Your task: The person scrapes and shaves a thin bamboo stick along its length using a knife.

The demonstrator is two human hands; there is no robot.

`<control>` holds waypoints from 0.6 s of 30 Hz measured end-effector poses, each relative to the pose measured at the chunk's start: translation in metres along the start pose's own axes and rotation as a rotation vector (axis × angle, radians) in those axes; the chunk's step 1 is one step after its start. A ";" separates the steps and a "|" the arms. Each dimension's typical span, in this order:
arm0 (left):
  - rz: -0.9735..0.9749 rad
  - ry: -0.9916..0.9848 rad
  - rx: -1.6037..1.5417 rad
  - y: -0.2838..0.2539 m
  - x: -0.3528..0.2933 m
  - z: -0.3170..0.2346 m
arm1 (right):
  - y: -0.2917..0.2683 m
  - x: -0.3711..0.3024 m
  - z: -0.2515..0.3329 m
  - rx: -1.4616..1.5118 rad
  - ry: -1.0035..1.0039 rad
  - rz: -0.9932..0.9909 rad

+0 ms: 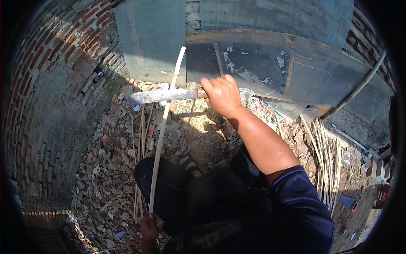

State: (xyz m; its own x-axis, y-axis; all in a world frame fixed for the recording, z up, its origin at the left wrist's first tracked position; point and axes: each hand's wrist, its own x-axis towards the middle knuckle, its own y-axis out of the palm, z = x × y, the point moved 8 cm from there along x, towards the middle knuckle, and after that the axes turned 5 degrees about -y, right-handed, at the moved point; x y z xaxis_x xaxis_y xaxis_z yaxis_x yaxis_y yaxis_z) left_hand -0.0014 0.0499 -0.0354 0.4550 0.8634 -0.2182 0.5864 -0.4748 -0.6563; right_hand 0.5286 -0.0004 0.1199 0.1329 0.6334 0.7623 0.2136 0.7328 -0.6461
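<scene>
My right hand (pixel 223 94) is closed round the handle of a machete (pixel 158 96), whose broad grey blade points left. Under or against the blade runs a long pale bamboo strip (pixel 160 142), crossing it nearly at a right angle. The far end of the strip rises past the blade, where a thin sliver sticks out sideways. Its near end is gripped in my left hand (pixel 149 228), low in the picture beside my dark-clothed leg. Whether the edge is biting into the strip cannot be made out.
Several thin strips (pixel 139 156) lie on the rubble left of my leg. A larger bundle of strips (pixel 323 158) lies at the right, with a handsaw (pixel 349 202) nearby. A brick wall (pixel 46 106) stands left; grey panels (pixel 249 63) close off the far side. A pole (pixel 357 89) leans there.
</scene>
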 end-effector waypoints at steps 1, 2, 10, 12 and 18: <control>-0.019 0.002 -0.004 0.002 -0.001 0.001 | -0.004 0.001 0.002 -0.004 -0.004 -0.042; -0.037 0.003 -0.008 0.003 -0.001 0.002 | -0.006 0.002 0.003 -0.005 -0.006 -0.043; -0.057 0.049 -0.004 0.007 0.001 0.003 | -0.010 0.005 0.019 0.117 -0.099 0.024; -0.050 0.037 0.000 0.007 0.002 0.007 | -0.006 0.003 0.029 0.203 -0.150 0.059; -0.033 -0.020 0.036 -0.013 -0.011 0.028 | 0.046 -0.008 -0.027 0.046 0.099 0.367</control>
State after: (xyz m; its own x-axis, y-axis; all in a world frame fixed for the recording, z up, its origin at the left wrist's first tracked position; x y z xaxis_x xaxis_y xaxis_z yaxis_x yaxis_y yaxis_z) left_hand -0.0328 0.0515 -0.0452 0.4223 0.8817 -0.2105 0.5757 -0.4402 -0.6891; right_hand 0.5635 0.0217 0.0851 0.2854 0.8305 0.4783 0.0907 0.4735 -0.8761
